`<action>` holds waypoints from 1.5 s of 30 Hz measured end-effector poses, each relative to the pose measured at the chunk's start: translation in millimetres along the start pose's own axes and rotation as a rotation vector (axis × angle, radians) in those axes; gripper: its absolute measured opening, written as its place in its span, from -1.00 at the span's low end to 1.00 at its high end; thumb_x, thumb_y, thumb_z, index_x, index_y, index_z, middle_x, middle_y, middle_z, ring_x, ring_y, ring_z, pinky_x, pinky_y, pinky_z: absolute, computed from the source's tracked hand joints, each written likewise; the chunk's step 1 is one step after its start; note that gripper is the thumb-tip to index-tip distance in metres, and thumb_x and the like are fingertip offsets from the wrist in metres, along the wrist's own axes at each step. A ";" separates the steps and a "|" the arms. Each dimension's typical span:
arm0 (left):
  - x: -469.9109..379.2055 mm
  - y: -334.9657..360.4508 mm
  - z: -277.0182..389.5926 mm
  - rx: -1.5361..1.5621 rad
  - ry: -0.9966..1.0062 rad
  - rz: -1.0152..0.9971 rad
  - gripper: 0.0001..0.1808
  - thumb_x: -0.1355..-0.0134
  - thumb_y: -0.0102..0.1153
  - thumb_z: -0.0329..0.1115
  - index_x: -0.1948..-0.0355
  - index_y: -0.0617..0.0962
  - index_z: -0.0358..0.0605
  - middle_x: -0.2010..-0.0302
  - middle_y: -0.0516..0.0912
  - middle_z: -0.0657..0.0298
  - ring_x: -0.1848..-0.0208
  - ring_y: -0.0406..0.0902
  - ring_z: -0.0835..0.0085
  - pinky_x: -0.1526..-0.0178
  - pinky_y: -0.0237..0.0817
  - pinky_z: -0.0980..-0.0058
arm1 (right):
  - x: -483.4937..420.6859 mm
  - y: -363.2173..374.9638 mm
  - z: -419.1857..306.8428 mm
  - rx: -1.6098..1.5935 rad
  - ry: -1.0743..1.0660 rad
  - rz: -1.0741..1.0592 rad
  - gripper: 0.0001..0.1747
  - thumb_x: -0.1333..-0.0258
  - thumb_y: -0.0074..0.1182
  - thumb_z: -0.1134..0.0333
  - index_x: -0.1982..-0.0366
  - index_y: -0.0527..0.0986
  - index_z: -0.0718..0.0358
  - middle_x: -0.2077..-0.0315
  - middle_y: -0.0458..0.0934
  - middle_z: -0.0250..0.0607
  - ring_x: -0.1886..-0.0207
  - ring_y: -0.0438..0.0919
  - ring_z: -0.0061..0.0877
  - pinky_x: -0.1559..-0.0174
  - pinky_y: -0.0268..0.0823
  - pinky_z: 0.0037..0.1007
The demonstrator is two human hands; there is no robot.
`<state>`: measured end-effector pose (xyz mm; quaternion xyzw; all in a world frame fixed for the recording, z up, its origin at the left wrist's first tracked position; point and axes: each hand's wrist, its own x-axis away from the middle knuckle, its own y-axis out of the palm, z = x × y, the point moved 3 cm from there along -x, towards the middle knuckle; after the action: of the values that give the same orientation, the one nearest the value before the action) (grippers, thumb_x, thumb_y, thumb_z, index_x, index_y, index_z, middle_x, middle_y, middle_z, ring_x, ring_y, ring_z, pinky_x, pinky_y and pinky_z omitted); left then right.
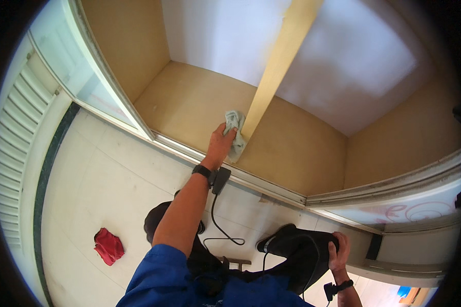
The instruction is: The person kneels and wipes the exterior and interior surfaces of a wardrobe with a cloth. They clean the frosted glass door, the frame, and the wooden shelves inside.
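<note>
A pale grey-green cloth [236, 119] is bunched under the fingers of my left hand [219, 142]. That hand presses it against the foot of a yellowish upright divider [271, 80], where the divider meets the cabinet's bottom board [194, 98]. Part of the cloth is hidden by my fingers and thumb. My right hand [340, 251] rests around the knee of my dark trousers [311, 245], low on the right, with no tool seen in it. A dark strap with a small black device sits on each wrist.
A sliding-door track [253, 182] runs along the cabinet's front edge. Framed glass doors stand at the left [88, 73] and right [415, 209]. A crumpled red cloth [108, 246] lies on the tiled floor. Black cable [214, 215] hangs from the left wrist device. A radiator [19, 153] lines the left.
</note>
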<state>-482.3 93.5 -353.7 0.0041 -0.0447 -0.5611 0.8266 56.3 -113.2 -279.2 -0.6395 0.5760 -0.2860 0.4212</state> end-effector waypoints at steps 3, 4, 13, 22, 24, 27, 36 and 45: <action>-2.5 -2.1 -39.4 0.010 -0.030 0.038 -0.57 -0.49 0.24 -0.20 -0.23 0.63 -0.30 0.13 0.78 0.15 0.13 0.62 0.47 0.04 0.50 0.35 | -6.9 1.5 -3.6 0.018 -0.009 -0.021 -0.50 -0.37 0.15 0.03 -0.07 0.59 0.32 -0.06 0.62 0.14 -0.13 0.57 0.03 -0.22 0.38 0.00; -3.1 -2.9 -53.0 -0.004 -0.048 0.052 -0.55 -0.47 0.25 -0.20 -0.23 0.63 -0.31 0.14 0.79 0.09 0.14 0.65 0.41 0.03 0.50 0.33 | -9.4 1.8 -4.8 0.025 -0.013 -0.021 -0.51 -0.36 0.16 0.04 -0.06 0.59 0.32 -0.05 0.63 0.13 -0.12 0.57 0.03 -0.21 0.38 0.00; -18.7 -3.5 -134.5 -0.204 -0.171 0.112 -0.51 -0.42 0.27 -0.07 -0.12 0.66 -0.31 0.09 0.77 -0.21 0.00 0.72 -0.10 -0.10 0.47 0.12 | -21.8 1.0 -15.4 0.050 0.007 -0.056 -0.50 -0.35 0.15 0.02 -0.04 0.61 0.31 -0.02 0.65 0.09 -0.12 0.59 0.02 -0.23 0.38 -0.01; -53.5 15.3 14.1 -0.013 0.164 0.089 -0.56 -0.48 0.28 -0.14 -0.17 0.65 -0.31 0.24 0.76 0.11 0.21 0.58 0.49 0.08 0.47 0.38 | -23.1 2.2 -22.7 0.018 0.029 -0.059 -0.49 -0.36 0.16 0.02 -0.05 0.62 0.32 -0.04 0.66 0.10 -0.13 0.60 0.01 -0.24 0.41 -0.04; -58.7 22.0 78.1 0.077 0.322 0.056 -0.56 -0.50 0.27 -0.16 -0.21 0.64 -0.31 0.20 0.77 0.19 0.22 0.56 0.55 0.09 0.47 0.43 | -22.6 2.2 -24.1 0.016 0.018 -0.051 -0.49 -0.35 0.17 0.02 -0.04 0.63 0.33 -0.04 0.66 0.10 -0.13 0.60 0.00 -0.24 0.41 -0.04; -60.2 30.1 152.8 0.295 0.406 -0.042 -0.57 -0.52 0.27 -0.20 -0.23 0.64 -0.31 0.13 0.78 0.25 0.19 0.57 0.59 0.08 0.48 0.46 | -19.9 1.5 -25.3 0.029 0.011 -0.034 -0.50 -0.34 0.18 0.02 -0.02 0.64 0.33 -0.03 0.67 0.10 -0.13 0.60 0.00 -0.24 0.41 -0.04; -28.0 5.7 65.0 -0.166 0.221 0.102 -0.54 -0.44 0.30 -0.10 -0.13 0.66 -0.31 0.21 0.77 -0.20 0.17 0.74 -0.02 0.06 0.52 0.15 | -14.9 4.0 -27.1 -0.020 -0.012 0.018 -0.52 -0.34 0.19 0.02 0.01 0.63 0.33 0.01 0.67 0.10 -0.11 0.60 0.04 -0.23 0.41 -0.03; -4.0 -11.4 17.7 -0.235 0.195 0.080 -0.56 -0.39 0.33 -0.06 0.00 0.68 -0.29 0.23 0.76 -0.21 0.15 0.72 -0.21 0.08 0.53 0.05 | -13.6 1.9 -37.2 0.048 -0.027 0.002 -0.57 -0.37 0.16 0.13 -0.07 0.60 0.31 -0.01 0.66 0.09 -0.13 0.59 0.04 -0.25 0.40 -0.05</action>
<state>-495.7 93.8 -337.0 -0.0401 0.1017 -0.5260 0.8434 21.4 -107.7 -261.3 -0.6326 0.5639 -0.2906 0.4443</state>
